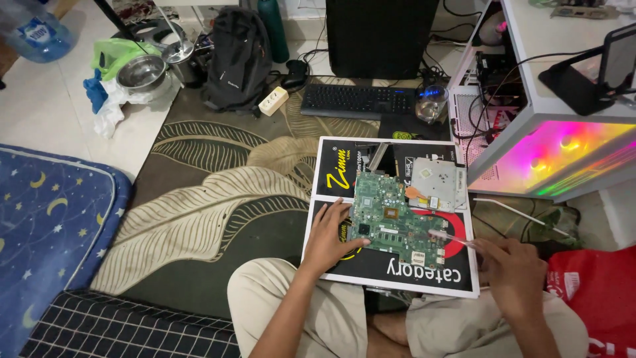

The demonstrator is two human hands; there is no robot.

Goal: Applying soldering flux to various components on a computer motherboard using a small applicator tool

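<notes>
On the floor, a dark rug with large pale leaf patterns [218,192] covers most of the ground in front of the seated person, whose crossed legs in beige shorts [311,318] fill the bottom of the head view. To the left lies a blue mattress with moons and stars [46,225], and to the right stands a white computer case [550,132] glowing pink and green through its side panel. A black computer tower [381,36] stands at the top, with a black backpack [237,59] to its left and a black keyboard [358,101] lying just in front of it. Resting against the person's knees is a flat black and white printed board [331,172], which serves as a work surface. On it lies a green circuit board [391,219], near the middle, and just beyond its upper right corner sits a silver metal drive [437,182]. The left hand [329,238] lies flat on the work surface, fingers spread and thumb touching the lower left edge of the circuit board, pressing rather than gripping. The right hand [513,272] pinches a thin clear-handled tool [454,237] between closed fingers, its tip reaching the right edge of the circuit board.
</notes>
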